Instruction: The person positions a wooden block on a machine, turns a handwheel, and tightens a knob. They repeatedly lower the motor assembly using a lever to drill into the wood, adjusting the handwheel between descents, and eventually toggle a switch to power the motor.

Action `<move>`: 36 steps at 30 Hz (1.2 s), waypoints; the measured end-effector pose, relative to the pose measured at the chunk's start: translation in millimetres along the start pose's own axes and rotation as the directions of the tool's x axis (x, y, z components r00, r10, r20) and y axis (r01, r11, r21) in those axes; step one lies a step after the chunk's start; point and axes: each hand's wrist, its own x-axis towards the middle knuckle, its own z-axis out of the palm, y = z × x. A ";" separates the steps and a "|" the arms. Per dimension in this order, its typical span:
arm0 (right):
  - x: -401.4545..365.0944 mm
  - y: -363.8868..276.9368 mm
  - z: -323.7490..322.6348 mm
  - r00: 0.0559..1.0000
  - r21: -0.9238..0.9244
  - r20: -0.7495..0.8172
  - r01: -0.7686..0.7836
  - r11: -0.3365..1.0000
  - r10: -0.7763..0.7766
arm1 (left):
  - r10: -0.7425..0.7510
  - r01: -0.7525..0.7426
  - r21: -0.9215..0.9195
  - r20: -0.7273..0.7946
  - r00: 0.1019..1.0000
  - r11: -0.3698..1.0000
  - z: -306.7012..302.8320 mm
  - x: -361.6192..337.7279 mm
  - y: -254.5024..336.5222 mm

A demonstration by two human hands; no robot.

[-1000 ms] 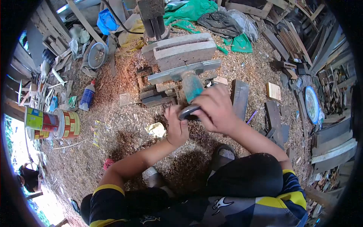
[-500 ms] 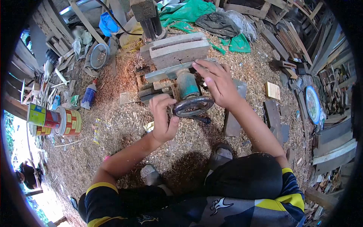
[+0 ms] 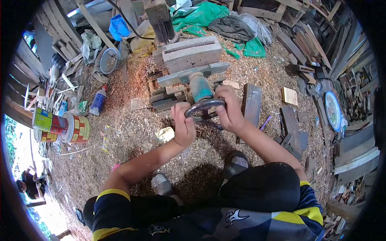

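A dark metal handwheel (image 3: 204, 103) sits in front of me on a machine with a worn teal cylinder (image 3: 200, 89) behind it. My left hand (image 3: 184, 125) is closed around the wheel's left rim, and my right hand (image 3: 230, 110) grips its right side. Beyond the cylinder runs a flat metal jaw plate (image 3: 173, 79). Against the far side of that plate rests a thick wooden block (image 3: 193, 60) with a long slot cut in its top face. An upright machine column (image 3: 159, 18) rises behind the block.
Wood shavings cover the ground. To the left are stacked paint cans (image 3: 76, 126) and a blue-labelled bottle (image 3: 98, 100). Dark boards (image 3: 252, 102) lie to the right, near a small pale wood block (image 3: 289, 96). Green plastic sheeting (image 3: 201, 14) is at the back.
My right hand has come down from the jaw plate and taken hold of the wheel's right side. My left hand has moved slightly right and closed around the rim.
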 end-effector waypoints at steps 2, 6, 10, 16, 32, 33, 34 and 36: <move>5.6 -4.9 -4.8 1.000 -0.050 0.009 0.015 0.999 -0.015 | -0.023 0.022 0.011 0.036 0.999 1.000 -9.3 -2.8 -1.0; -20.6 8.1 -7.3 0.999 -0.136 -0.032 0.026 0.990 -0.030 | 0.130 -0.139 0.040 0.177 0.976 0.989 -29.3 44.0 20.6; -7.3 -2.3 -9.0 0.998 -0.179 0.016 -0.057 0.982 0.061 | 0.102 -0.107 0.033 0.134 0.986 0.994 -1.5 16.6 -0.9; -25.4 -1.5 -12.2 0.977 0.081 0.058 -0.210 0.974 0.206 | 0.060 -0.058 -0.027 0.072 0.996 0.998 -13.3 20.9 9.6; -38.4 -7.3 10.7 0.914 0.430 0.099 -0.396 0.811 0.394 | 0.105 -0.147 0.183 0.220 0.970 0.972 -28.6 83.4 39.3; -39.0 -10.8 12.8 0.886 0.548 0.138 -0.441 0.711 0.443 | 0.137 -0.172 0.154 0.215 0.967 0.973 -22.1 84.5 37.0; -39.4 -13.4 14.2 0.857 0.651 0.181 -0.472 0.594 0.483 | 0.138 -0.173 0.152 0.216 0.967 0.973 -17.7 78.9 32.6; -43.8 -9.7 16.5 0.850 0.587 0.134 -0.482 0.651 0.509 | 0.132 -0.133 0.023 0.048 0.990 0.991 -8.2 64.2 18.9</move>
